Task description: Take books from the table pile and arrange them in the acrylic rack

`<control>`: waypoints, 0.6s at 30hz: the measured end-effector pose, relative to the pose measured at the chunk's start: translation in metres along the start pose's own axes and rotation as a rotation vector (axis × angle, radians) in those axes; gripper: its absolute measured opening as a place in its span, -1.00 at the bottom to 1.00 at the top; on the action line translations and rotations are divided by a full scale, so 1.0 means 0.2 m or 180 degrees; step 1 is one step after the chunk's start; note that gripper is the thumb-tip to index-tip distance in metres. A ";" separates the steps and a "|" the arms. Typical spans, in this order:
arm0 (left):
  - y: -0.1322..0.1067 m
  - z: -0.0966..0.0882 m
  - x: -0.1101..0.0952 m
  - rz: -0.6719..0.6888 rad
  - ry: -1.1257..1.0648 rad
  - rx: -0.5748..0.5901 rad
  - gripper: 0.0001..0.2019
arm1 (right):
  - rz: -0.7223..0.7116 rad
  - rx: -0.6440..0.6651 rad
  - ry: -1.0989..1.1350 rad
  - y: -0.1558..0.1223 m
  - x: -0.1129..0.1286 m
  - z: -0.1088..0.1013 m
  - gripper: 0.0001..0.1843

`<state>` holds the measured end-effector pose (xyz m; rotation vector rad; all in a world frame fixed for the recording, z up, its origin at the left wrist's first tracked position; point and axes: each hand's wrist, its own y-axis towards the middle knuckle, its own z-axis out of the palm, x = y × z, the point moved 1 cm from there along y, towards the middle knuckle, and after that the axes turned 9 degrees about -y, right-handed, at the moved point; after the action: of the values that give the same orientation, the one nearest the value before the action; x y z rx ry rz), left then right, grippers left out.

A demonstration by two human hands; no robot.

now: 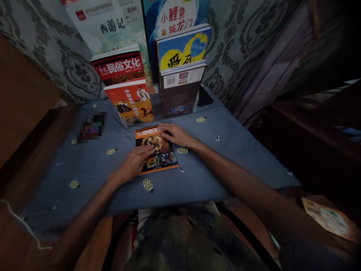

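A book [162, 150] with a lion on its dark cover and an orange band along the top lies flat in the middle of the table. My left hand [135, 160] rests on its left side, fingers stretched over the lion picture. Across its upper right corner lies my right hand [177, 135], also flat with fingers extended, hiding part of the title. Neither hand grips the book. Just behind it stand upright books: an orange one [132, 99] on the left and a dark grey one [182, 92] on the right.
Behind these stand a red book [120, 67], a blue and yellow book [183, 47] and taller ones at the curtain. A dark flat object [205, 96] lies beside the right stack. A blurred-out item [91, 127] is on the blue tablecloth [93, 180], left. A white cable [24, 222] hangs lower left.
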<state>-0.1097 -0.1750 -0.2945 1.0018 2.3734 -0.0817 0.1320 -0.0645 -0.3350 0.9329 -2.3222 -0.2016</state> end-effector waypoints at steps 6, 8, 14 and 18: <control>-0.18 -0.06 0.02 -0.0342 0.0043 -0.0384 -0.57 | 0.0082 0.0132 -0.0198 -0.01 0.02 0.01 -0.52; -0.25 -0.04 -0.03 -0.0340 0.0066 -0.0414 -0.59 | 0.0073 0.0172 -0.0277 -0.01 0.02 0.01 -0.53; -0.39 0.07 -0.19 -0.0340 0.0231 -0.0838 -0.57 | 0.0241 0.0246 -0.0813 -0.02 0.14 0.02 -0.55; -0.40 0.12 -0.20 -0.0500 0.0393 -0.1020 -0.59 | -0.0054 0.0373 -0.0884 -0.12 0.49 0.13 -0.53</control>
<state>-0.1300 -0.2652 -0.3074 0.6854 2.4709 0.3013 0.0763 -0.1491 -0.3159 1.0383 -2.6048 -0.2159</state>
